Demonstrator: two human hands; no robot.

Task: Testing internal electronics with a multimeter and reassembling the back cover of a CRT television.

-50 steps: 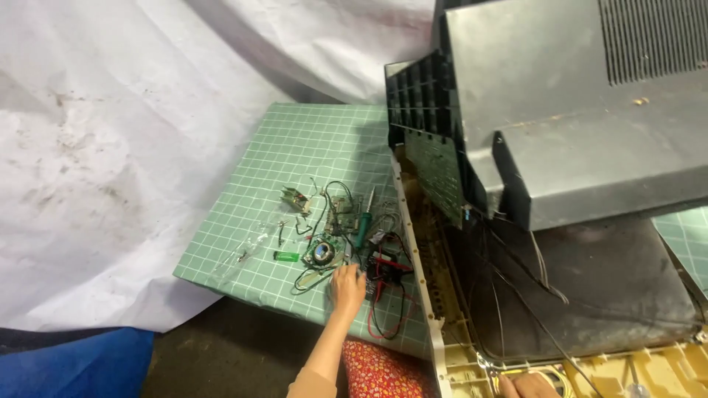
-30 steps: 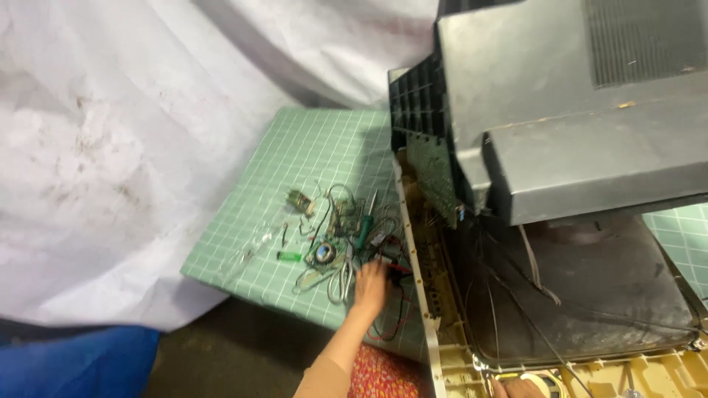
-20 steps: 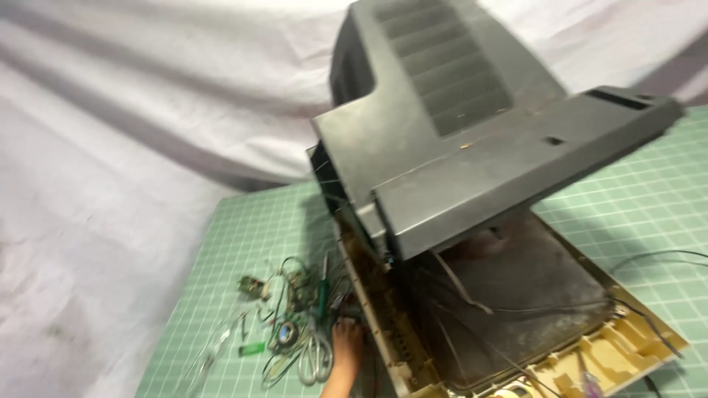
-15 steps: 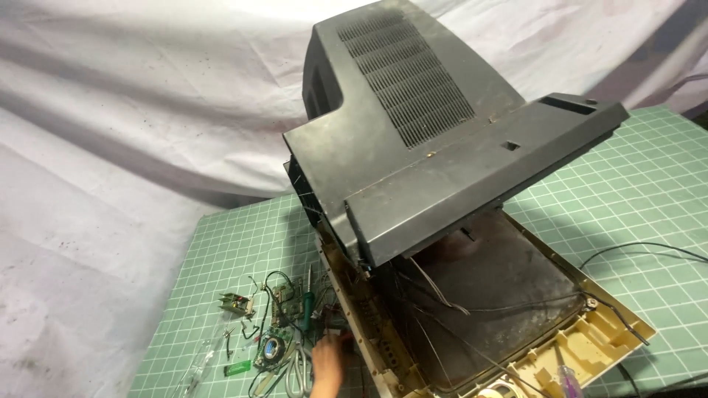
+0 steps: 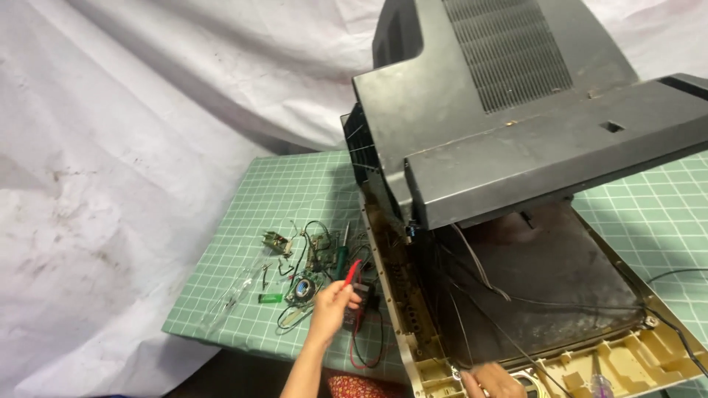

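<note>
From the head camera, the left hand point(image 5: 333, 306) reaches out over the green cutting mat point(image 5: 280, 191) and pinches a thin red probe point(image 5: 352, 271) between its fingertips, the probe tilting up and to the right. Just beside that hand, a dark meter point(image 5: 359, 313) lies on the mat with a red wire point(image 5: 366, 352) looping below it. To the left sits a cluster of small parts: a green-handled screwdriver point(image 5: 342, 252), a round coil point(image 5: 302, 288), a small green piece point(image 5: 270, 298) and tangled thin wires. The right hand point(image 5: 493, 381) shows only at the bottom edge, resting on the beige frame point(image 5: 634, 357) of an opened old television; whether it grips anything cannot be told. The television's dark back shell point(image 5: 516, 125) is raised above the frame. A white cloth point(image 5: 125, 147) hangs behind the mat.
</note>
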